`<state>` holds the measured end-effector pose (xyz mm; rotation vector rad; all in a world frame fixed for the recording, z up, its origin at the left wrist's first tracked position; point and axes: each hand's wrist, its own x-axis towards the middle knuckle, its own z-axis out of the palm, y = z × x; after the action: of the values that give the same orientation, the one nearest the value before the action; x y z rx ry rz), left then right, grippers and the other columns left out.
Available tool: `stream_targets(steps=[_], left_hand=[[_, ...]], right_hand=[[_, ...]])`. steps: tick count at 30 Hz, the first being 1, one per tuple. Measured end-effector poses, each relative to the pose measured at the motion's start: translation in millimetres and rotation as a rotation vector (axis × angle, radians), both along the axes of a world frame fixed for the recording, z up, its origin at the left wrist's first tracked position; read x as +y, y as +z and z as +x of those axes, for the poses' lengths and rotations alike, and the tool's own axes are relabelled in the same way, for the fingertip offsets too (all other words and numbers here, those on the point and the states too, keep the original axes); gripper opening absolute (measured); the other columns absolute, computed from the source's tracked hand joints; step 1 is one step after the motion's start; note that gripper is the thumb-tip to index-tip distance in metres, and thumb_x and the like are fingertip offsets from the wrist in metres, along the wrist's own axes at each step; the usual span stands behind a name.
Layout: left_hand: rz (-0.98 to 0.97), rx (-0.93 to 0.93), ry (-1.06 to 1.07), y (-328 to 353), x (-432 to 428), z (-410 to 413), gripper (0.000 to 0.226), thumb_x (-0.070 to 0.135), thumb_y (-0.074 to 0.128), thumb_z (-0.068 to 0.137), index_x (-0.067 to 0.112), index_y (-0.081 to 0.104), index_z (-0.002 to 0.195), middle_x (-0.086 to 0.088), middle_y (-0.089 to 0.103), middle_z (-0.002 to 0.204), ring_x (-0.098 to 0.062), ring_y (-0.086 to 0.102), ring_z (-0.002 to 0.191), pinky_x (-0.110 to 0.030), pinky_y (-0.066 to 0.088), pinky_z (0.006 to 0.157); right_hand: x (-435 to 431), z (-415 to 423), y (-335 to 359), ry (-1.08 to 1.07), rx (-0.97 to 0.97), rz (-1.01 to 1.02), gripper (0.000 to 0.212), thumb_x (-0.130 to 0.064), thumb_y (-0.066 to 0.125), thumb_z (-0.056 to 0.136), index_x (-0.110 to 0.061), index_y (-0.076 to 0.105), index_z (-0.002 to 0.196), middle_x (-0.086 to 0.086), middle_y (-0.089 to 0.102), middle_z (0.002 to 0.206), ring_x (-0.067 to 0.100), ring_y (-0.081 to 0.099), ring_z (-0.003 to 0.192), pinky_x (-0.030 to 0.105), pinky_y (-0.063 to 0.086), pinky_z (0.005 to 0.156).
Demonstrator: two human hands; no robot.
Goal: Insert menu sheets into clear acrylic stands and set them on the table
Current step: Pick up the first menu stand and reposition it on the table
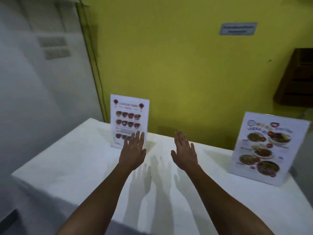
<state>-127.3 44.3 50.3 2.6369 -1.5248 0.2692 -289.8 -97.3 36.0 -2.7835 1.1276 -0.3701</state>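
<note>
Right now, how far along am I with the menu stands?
Done, it seems: two stands hold menu sheets and stand upright on the white table, the left stand by the yellow wall and the right stand near the right edge. In hand: nothing. The left hand and right hand hover open and flat between them. Left: no loose sheets or empty stands are in view, so perhaps nothing.

A matt white cloth covers the table (67, 167), smooth with only faint creases. The two stands, the left stand (129, 121) and the right stand (267, 150), look like clear glossy acrylic over printed paper sheets. Behind them the yellow wall (177, 65) is matt paint, and a dark wooden shelf (298, 78) hangs at its right.
</note>
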Motion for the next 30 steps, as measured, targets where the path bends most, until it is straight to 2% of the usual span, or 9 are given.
stream_targets(steps=[2,5,7,14,19,25,30], left_hand=[[0.01,0.0,0.032,2,31,29,0.059,0.033,0.053,0.08,0.002,0.057,0.131,-0.02,0.059,0.133,-0.037,0.061,0.119,-0.057,0.048,0.093],[-0.019,0.08,0.031,-2,62,62,0.062,0.033,0.041,0.098,0.008,0.022,0.152,-0.015,0.021,0.159,-0.033,0.021,0.148,-0.052,0.016,0.118],[-0.013,0.091,0.044,-5,74,80,0.064,0.037,0.034,0.1,0.012,0.009,0.154,-0.011,0.008,0.163,-0.029,0.008,0.151,-0.048,0.006,0.121],[-0.008,0.137,0.038,-10,74,123,0.065,0.037,0.032,0.1,0.011,0.006,0.154,-0.01,0.006,0.163,-0.027,0.005,0.151,-0.047,0.006,0.121],[-0.004,0.192,0.046,-16,51,149,0.064,0.037,0.03,0.101,0.012,0.004,0.154,-0.008,0.003,0.164,-0.026,0.003,0.151,-0.047,0.005,0.121],[-0.027,0.212,0.018,-26,20,181,0.064,0.038,0.03,0.101,0.013,0.003,0.154,-0.008,0.001,0.164,-0.027,0.004,0.151,-0.047,0.005,0.121],[-0.082,0.239,-0.038,-33,3,204,0.065,0.04,0.03,0.101,0.015,0.002,0.154,-0.007,-0.003,0.164,-0.026,0.003,0.151,-0.048,0.007,0.121]], right_hand=[[25,35,-2,0.035,0.002,0.009,0.076,-0.032,0.042,0.096,-0.017,-0.004,0.154,-0.001,-0.006,0.164,0.022,0.0,0.152,0.049,0.02,0.117],[54,75,-4,0.057,-0.021,0.05,0.075,-0.03,0.043,0.095,-0.017,-0.001,0.154,0.0,-0.003,0.164,0.023,-0.001,0.152,0.05,0.021,0.117],[68,95,-5,0.051,-0.03,0.067,0.074,-0.03,0.044,0.095,-0.016,0.001,0.154,0.001,-0.001,0.164,0.024,0.0,0.152,0.052,0.022,0.116],[71,135,-11,0.008,-0.014,0.069,0.075,-0.032,0.043,0.095,-0.014,0.001,0.154,0.002,-0.001,0.164,0.025,0.003,0.151,0.052,0.024,0.116],[51,155,-20,-0.036,-0.096,0.087,0.077,-0.028,0.047,0.093,-0.014,0.003,0.154,0.004,0.001,0.164,0.026,0.004,0.151,0.052,0.028,0.115],[32,180,-28,-0.064,-0.147,0.059,0.078,-0.028,0.047,0.093,-0.013,0.001,0.154,0.006,-0.004,0.164,0.028,0.002,0.152,0.051,0.024,0.116],[20,193,-28,-0.11,-0.193,-0.027,0.081,-0.024,0.055,0.086,-0.006,0.014,0.153,0.014,0.012,0.162,0.035,0.018,0.149,0.054,0.035,0.111]])
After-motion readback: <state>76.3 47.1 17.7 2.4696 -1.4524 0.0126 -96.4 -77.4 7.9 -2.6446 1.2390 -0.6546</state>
